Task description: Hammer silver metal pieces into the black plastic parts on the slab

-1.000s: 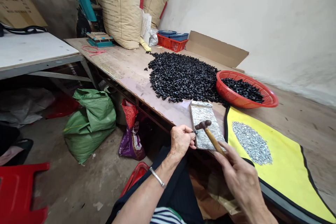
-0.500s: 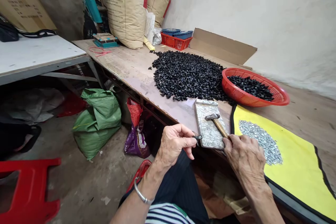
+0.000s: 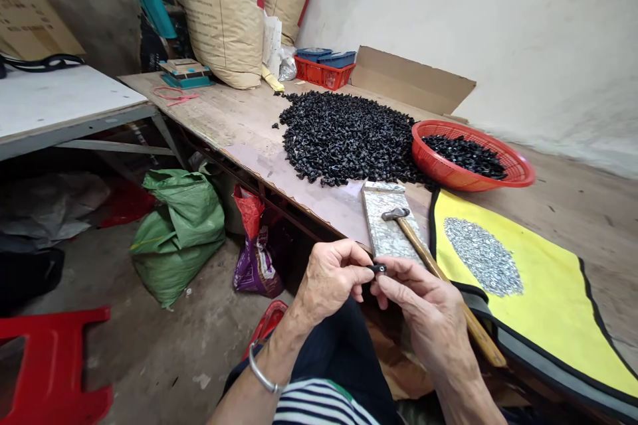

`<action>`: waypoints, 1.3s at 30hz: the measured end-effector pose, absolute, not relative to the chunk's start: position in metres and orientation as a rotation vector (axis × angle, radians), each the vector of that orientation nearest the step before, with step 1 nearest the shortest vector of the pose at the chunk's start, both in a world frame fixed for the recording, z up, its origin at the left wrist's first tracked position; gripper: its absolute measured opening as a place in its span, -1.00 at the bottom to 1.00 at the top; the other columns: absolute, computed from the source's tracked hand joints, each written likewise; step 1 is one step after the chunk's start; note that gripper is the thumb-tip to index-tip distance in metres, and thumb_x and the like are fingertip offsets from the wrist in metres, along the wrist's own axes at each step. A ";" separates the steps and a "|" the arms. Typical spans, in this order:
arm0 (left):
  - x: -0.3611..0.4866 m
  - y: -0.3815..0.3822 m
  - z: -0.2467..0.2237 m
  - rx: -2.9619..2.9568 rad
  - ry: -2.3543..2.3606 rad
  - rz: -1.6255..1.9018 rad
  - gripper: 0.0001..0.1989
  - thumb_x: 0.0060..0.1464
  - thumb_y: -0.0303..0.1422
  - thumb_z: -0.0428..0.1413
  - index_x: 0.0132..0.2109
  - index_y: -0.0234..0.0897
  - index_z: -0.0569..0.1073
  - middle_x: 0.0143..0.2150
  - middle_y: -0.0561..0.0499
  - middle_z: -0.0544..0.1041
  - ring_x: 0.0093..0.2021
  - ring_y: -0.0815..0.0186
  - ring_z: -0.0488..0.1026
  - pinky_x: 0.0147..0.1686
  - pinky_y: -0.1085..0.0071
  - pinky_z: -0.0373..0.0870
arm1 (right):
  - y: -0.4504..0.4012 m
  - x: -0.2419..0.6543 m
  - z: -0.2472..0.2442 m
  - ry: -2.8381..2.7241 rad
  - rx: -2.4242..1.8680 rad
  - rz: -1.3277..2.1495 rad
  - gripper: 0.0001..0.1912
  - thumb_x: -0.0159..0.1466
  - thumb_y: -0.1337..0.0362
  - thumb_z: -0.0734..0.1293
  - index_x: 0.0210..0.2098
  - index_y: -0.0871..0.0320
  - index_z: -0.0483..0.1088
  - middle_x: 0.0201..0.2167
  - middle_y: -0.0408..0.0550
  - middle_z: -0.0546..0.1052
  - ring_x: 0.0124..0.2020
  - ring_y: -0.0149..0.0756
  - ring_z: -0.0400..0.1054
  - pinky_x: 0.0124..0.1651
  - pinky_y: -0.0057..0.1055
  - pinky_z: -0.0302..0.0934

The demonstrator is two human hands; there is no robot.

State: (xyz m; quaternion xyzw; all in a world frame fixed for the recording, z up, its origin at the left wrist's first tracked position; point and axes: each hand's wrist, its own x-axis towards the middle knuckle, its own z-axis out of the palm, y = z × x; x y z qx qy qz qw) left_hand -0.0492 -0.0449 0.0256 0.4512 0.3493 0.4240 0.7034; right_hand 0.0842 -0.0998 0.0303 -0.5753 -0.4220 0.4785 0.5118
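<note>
Small black piece [image 3: 377, 268] held off surface [image 3: 219, 113], just beyond near edge of slab [image 3: 377, 226]. My left hand [image 3: 326, 277] has fingers pinched narrow on its plain end; my right hand [image 3: 431, 309] brings fingers around end with pale ring [image 3: 381, 269] — whether they grip too, cannot tell. Looks light, fairly stiff, hard to break; smooth skin may slip, so I judge firm fingertip pinch on its sides best — ring uncovered. Hammer [image 3: 423, 254] lies with head on slab.
</note>
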 end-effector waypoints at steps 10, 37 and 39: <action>-0.053 -0.045 0.027 1.131 0.818 0.927 -0.96 -0.20 -0.49 0.13 -0.52 -0.33 0.40 -0.69 0.12 0.34 -0.71 0.47 0.27 -0.70 0.55 0.26 | -0.100 0.078 0.040 -1.003 -1.501 0.997 -0.74 -0.05 0.21 0.43 -0.37 0.21 0.46 -0.57 -0.12 0.47 -0.60 -0.44 0.25 -0.53 -0.46 0.18; -0.052 -0.021 0.002 0.927 0.939 0.898 -0.91 -0.27 -0.47 0.15 -0.50 -0.38 0.38 -0.67 0.10 0.40 -0.77 0.47 0.26 -0.80 0.54 0.26 | 0.025 0.218 0.087 -1.178 -1.916 0.524 -0.75 0.22 0.18 0.22 -0.35 0.28 0.36 -0.56 -0.16 0.38 -0.60 -0.50 0.25 -0.54 -0.50 0.16; -0.053 -0.018 -0.002 0.891 0.958 0.948 -0.89 -0.26 -0.44 0.16 -0.53 -0.37 0.37 -0.68 0.09 0.39 -0.77 0.47 0.25 -0.80 0.52 0.28 | 0.020 0.193 0.065 -1.359 -1.925 0.578 -0.84 0.11 0.26 0.29 -0.48 0.25 0.38 -0.69 -0.18 0.36 -0.67 -0.47 0.22 -0.58 -0.47 0.12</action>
